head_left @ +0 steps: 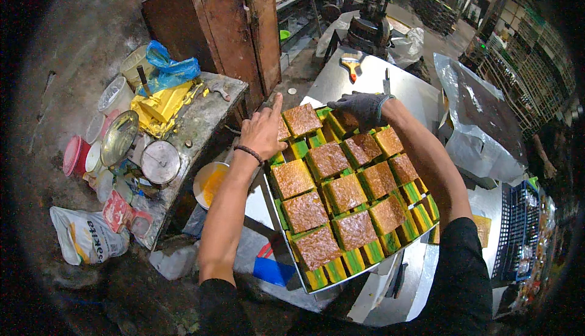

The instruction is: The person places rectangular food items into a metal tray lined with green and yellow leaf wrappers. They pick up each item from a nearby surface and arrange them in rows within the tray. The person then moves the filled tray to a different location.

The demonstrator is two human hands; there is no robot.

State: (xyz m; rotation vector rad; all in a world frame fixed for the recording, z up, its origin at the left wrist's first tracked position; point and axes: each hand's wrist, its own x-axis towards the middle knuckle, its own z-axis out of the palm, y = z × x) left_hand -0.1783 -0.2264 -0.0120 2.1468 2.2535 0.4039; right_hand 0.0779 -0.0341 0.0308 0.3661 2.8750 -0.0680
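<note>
A shallow tray point(290, 246) holds several square cake blocks point(329, 160) with glossy brown tops and green-and-yellow layered sides. Some blocks stand on edge beneath or between the others. My left hand point(262, 130), bare with a dark braided bracelet, lies at the tray's far left corner beside a cake block. Its fingers are stretched out and apart. My right hand point(359, 110), in a dark glove, reaches over the tray's far edge. Its fingers curl round a cake block, partly hiding it.
A brush point(351, 67) lies on the metal table point(329, 83) beyond the tray. To the left, a worktable point(210, 116) bears tubs, lids and a yellow wrapper point(159, 109). A bowl point(210, 182) of orange liquid sits beside my left forearm. At right are a plastic-covered slab point(484, 116) and a blue crate point(515, 232).
</note>
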